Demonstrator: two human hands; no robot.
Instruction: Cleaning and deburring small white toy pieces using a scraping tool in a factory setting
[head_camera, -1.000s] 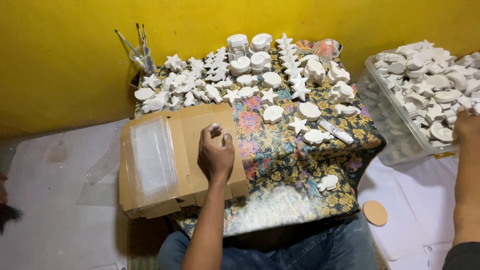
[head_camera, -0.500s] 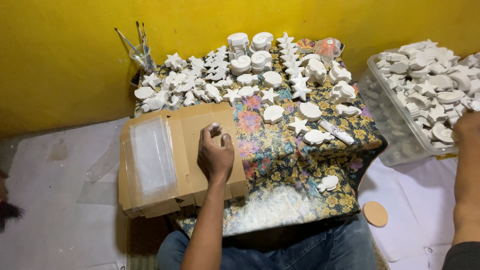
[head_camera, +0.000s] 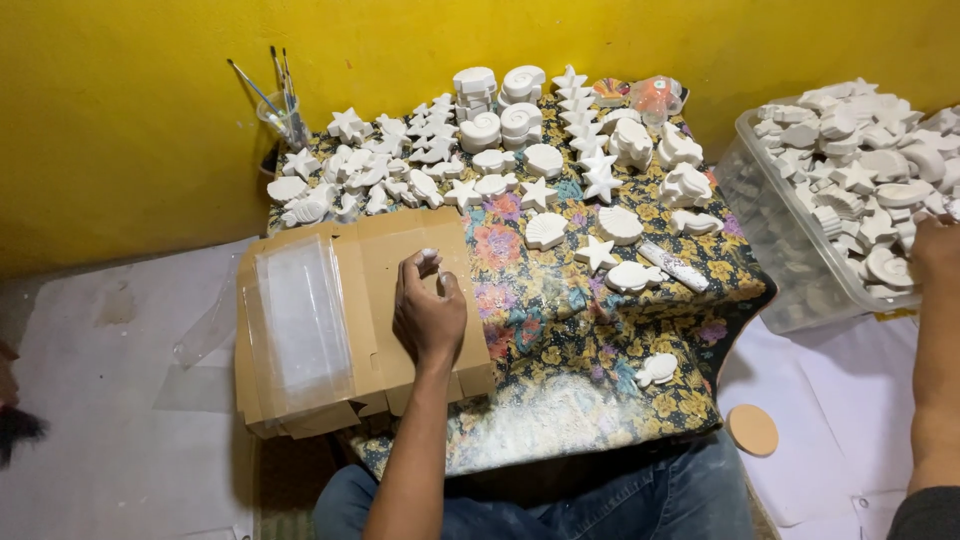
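Observation:
My left hand (head_camera: 428, 312) rests on a flat stack of cardboard (head_camera: 350, 330) and pinches a small white plaster piece (head_camera: 429, 258) at its fingertips. A pile of clear plastic sleeves (head_camera: 300, 320) lies on the cardboard to the left of that hand. My right hand (head_camera: 938, 250) reaches to the far right, onto the rim of a clear plastic tub (head_camera: 800, 250) heaped with white plaster shapes; its fingers are partly hidden among them, so what it grips cannot be told.
A low table under a floral cloth (head_camera: 560, 330) carries several white plaster stars, shells and turtles (head_camera: 540, 160). A cup of paint brushes (head_camera: 280, 110) stands at the back left by the yellow wall. A tube (head_camera: 672, 265) and a round disc (head_camera: 752, 430) lie near.

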